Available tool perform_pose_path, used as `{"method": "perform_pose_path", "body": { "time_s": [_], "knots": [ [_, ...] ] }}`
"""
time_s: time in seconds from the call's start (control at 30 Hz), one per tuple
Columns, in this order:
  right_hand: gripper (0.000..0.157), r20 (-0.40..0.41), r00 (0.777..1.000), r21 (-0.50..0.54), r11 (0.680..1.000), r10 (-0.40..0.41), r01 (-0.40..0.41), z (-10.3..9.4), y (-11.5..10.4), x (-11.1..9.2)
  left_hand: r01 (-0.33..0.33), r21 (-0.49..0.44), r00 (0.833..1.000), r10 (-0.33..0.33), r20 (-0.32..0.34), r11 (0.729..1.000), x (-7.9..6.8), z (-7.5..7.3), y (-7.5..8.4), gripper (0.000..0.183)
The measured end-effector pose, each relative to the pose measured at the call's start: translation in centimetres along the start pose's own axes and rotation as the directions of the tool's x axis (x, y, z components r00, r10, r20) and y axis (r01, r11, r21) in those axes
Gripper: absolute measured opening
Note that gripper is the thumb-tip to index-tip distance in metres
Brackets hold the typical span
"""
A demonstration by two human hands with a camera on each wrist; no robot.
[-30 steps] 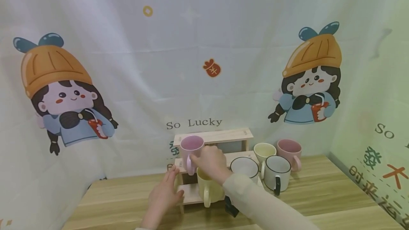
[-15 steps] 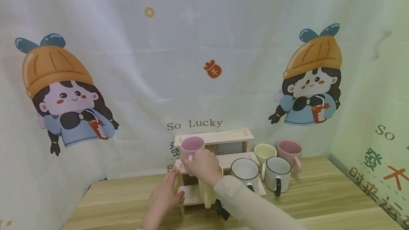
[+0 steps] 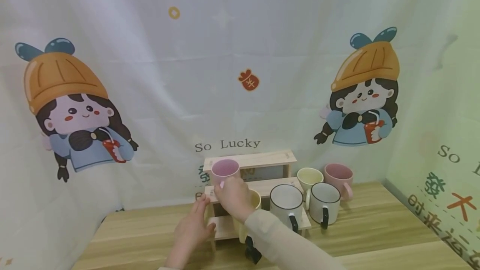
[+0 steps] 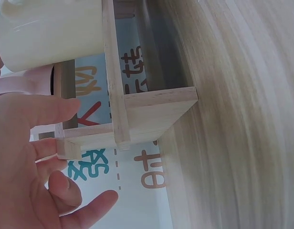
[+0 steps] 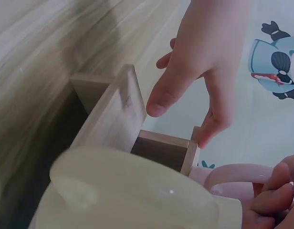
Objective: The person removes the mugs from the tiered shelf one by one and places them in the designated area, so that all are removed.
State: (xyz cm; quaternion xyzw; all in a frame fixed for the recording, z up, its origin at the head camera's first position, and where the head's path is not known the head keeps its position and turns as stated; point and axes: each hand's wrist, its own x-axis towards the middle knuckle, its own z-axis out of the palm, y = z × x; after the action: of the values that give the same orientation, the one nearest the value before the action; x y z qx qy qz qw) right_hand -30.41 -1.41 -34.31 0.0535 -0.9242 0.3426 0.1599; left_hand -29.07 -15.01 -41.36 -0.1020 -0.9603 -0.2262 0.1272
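Observation:
A lilac mug [image 3: 225, 169] stands upright at the left end of the middle shelf of a small tiered wooden rack [image 3: 262, 160]. My right hand [image 3: 235, 200] grips it at the handle; in the right wrist view, curled fingers are beside the lilac handle [image 5: 242, 172]. My left hand [image 3: 192, 229] has its fingers spread and touches the rack's left end, as the left wrist view also shows. On the lower shelf, partly hidden behind my right hand and sleeve, is a pale yellow mug [image 3: 256, 199]. Right of it stands a white mug with a black rim [image 3: 286, 198].
Beside the rack on the right are another black-rimmed white mug [image 3: 324, 201], a pale yellow cup [image 3: 310, 176] and a pink mug [image 3: 338, 174]. Everything stands on a wood-grain table [image 3: 138, 236]. A printed cloth [image 3: 157, 95] hangs behind.
My right hand has shifted slightly left and down around the lilac mug's handle, uncovering more of the white mug. The mug and my left hand look unmoved.

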Motion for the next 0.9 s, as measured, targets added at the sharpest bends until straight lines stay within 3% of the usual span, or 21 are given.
{"method": "perform_pose_path", "body": {
  "time_s": [0.23, 0.67, 0.9],
  "knots": [
    [0.045, -0.018, 0.999, 0.011, 0.999, -0.038, 0.038, 0.2, 0.3, 0.0, -0.007, 0.0, 1.0, 0.007, -0.004, 1.0, 0.0, -0.1, -0.1, 0.074],
    [0.038, -0.071, 0.997, 0.093, 0.995, -0.018, 0.025, 0.7, 0.9, 0.1, 0.016, -0.019, 1.0, -0.016, 0.008, 1.0, 0.0, 0.0, -0.2, 0.074],
    [0.036, -0.105, 0.994, 0.077, 0.996, -0.028, 0.036, 0.7, 1.0, 0.1, 0.012, -0.011, 1.0, -0.012, 0.003, 1.0, 0.0, 0.0, -0.2, 0.074]
  ]
}}
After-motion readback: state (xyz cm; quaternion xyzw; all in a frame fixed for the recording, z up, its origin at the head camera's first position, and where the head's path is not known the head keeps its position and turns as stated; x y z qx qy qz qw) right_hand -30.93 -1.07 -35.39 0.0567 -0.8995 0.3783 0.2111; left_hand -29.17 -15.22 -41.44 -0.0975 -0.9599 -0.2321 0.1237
